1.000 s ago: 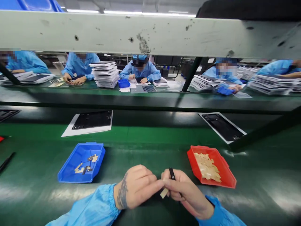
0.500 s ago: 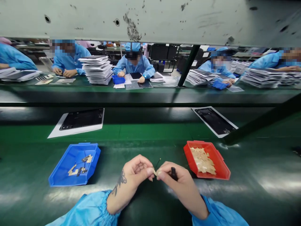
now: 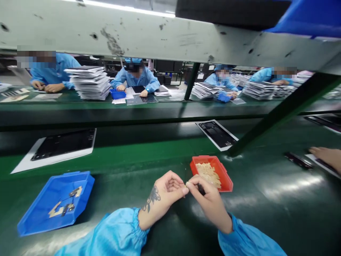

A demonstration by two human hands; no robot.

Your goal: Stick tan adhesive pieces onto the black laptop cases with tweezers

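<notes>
My left hand (image 3: 166,190) and my right hand (image 3: 206,199) meet fingertip to fingertip over the green table, just in front of a red tray (image 3: 226,179) of small beige pieces (image 3: 209,173). Both hands pinch something tiny between thumb and forefinger; it is too small to name. A thin black tool (image 3: 201,189) lies tucked in my right hand. Both arms wear blue sleeves. A blue tray (image 3: 39,213) with a few flat beige and black parts (image 3: 64,206) sits to the far left of my left hand.
A black panel on white backing (image 3: 57,147) lies behind the blue tray, another (image 3: 217,133) behind the red tray. A green post (image 3: 282,113) slants at right. Another person's hand (image 3: 326,156) rests at the right edge. Several workers in blue sit beyond, with stacks of sheets (image 3: 90,81).
The view has swung right, so the trays sit further left in the frame. My hands stay pinched together; the beige strip seen earlier between them no longer shows. Another person's hand has appeared at right.
</notes>
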